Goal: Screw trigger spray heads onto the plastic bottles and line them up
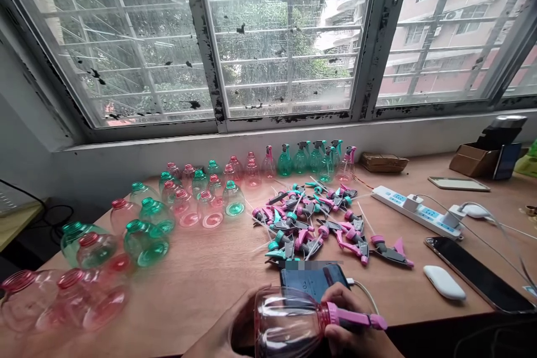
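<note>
A clear pink spray bottle lies on its side in the air at the table's front edge, its neck pointing right. My left hand is wrapped round the bottle's base end, with most of its fingers hidden behind the plastic. A pink and dark grey trigger sprayer sits on the bottle's neck. The fingers of my right hand pinch the sprayer's pink collar. Just beyond the bottle lies a pile of loose pink, teal and grey trigger sprayers with thin white tubes.
Several open pink and green bottles stand on the left. Bottles with sprayers line the wall. A charging phone lies behind my hands. To the right are a power strip, a dark phone and a white case.
</note>
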Demonstrator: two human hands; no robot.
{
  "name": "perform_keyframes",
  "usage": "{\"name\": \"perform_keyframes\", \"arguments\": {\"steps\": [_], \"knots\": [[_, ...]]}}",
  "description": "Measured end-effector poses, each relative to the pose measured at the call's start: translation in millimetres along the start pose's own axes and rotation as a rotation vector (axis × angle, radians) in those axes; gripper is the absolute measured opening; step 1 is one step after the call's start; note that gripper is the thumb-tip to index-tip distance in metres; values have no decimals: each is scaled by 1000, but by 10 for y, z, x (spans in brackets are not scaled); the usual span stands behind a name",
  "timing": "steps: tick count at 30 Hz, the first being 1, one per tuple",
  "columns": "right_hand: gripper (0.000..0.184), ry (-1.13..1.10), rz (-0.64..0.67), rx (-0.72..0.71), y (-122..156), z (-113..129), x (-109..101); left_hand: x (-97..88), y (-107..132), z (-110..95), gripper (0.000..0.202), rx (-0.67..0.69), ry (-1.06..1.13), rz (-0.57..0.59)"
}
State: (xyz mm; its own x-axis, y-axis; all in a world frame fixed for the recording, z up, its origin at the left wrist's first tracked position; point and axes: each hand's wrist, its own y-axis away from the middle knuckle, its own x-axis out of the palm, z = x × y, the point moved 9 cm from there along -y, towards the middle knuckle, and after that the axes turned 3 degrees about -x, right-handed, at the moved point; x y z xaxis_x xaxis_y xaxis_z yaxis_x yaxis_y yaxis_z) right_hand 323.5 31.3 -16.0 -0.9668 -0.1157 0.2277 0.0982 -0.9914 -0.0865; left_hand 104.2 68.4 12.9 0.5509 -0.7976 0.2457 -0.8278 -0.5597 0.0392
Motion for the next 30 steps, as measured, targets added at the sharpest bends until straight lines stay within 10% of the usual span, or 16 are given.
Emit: {"name": "perform_keyframes", "arguments": {"steps": [30], "knots": [[52, 91, -97, -2, 34, -33, -85, 31, -33, -76, 95, 34, 41, -23]]}}
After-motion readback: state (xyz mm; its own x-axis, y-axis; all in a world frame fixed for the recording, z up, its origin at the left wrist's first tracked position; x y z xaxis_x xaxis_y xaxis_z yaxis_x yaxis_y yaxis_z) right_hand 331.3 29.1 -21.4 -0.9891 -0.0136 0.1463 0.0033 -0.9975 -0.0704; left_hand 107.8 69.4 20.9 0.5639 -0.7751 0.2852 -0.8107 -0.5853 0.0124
